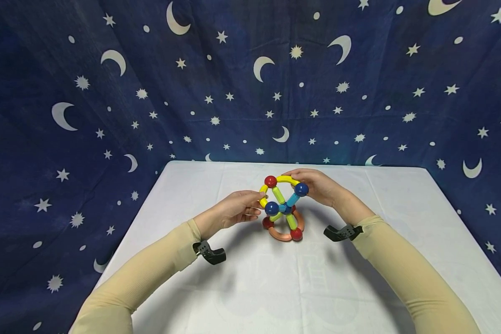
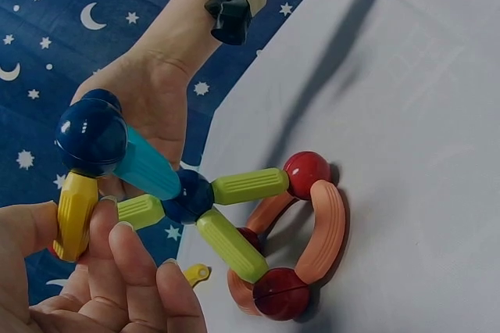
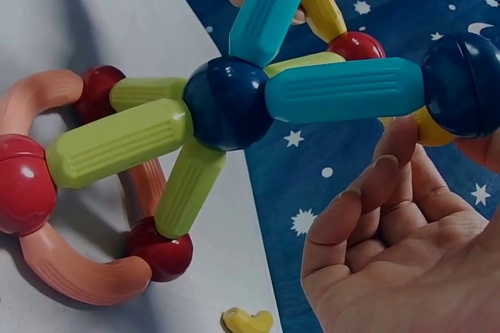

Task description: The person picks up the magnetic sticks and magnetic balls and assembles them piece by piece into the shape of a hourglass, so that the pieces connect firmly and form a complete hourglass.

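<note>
A model of magnetic rods and balls stands on the table. Its base is a ring of orange curved rods point(image 1: 280, 235) joined by red balls point(image 1: 296, 234). Green rods point(image 2: 233, 245) rise from there to a central blue ball point(image 3: 228, 103). Two light-blue rods point(image 3: 344, 91) and another green rod run up to an upper part of yellow curved rods point(image 1: 287, 179), two blue balls point(image 1: 272, 208) and a red ball point(image 1: 270, 181). My left hand point(image 1: 240, 207) pinches the left yellow rod between thumb and fingers. At the upper right, my right hand point(image 1: 316, 184) pinches the other yellow rod beside its blue ball.
A loose yellow curved piece point(image 3: 248, 321) lies on the white-covered table point(image 1: 234, 287), near its far edge. Behind the table hangs a dark blue cloth point(image 1: 234, 93) with moons and stars. Black wrist straps point(image 1: 210, 253) stick out below both forearms.
</note>
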A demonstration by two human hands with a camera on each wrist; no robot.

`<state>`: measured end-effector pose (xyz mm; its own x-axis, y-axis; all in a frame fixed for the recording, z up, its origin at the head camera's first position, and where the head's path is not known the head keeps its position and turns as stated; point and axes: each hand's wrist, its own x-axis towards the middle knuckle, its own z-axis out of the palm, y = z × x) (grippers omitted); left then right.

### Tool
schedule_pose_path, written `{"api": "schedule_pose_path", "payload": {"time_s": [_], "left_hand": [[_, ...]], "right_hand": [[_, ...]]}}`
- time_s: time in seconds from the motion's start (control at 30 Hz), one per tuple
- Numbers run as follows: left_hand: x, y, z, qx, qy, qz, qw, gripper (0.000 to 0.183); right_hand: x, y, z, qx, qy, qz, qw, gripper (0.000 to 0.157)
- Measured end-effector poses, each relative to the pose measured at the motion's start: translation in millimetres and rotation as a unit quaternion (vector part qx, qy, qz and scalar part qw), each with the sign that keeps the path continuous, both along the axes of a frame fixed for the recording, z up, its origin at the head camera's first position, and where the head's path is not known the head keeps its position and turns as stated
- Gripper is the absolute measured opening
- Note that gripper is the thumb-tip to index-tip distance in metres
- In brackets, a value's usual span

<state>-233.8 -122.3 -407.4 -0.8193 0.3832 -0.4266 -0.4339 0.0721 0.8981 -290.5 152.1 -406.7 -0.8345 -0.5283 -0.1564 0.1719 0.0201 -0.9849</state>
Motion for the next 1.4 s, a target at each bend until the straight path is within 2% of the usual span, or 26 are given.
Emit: {"api": "schedule_pose_path", "payload": {"time_s": [0.37, 1.1, 1.23, 1.4], "left_hand": [[-1.6, 5.0, 2.4, 0.013, 0.002, 0.0, 0.9999, 0.042], [-5.2, 6.1, 1.7, 0.014, -0.005, 0.004, 0.9999, 0.046], [-10.6, 5.1, 3.3, 0.002, -0.014, 0.009, 0.9999, 0.05], [-26.6, 6.6, 8.6, -0.016, -0.002, 0.003, 0.9999, 0.048]], "right_hand": [[-0.8, 5.7, -5.3, -0.002, -0.013, -0.014, 1.0, 0.042], [1.8, 7.2, -5.3, -0.006, -0.023, -0.024, 0.999, 0.041], [2.8, 6.5, -5.0, -0.007, -0.023, -0.025, 0.999, 0.04], [2.9, 6.0, -5.4, -0.007, -0.023, -0.026, 0.999, 0.041]]}}
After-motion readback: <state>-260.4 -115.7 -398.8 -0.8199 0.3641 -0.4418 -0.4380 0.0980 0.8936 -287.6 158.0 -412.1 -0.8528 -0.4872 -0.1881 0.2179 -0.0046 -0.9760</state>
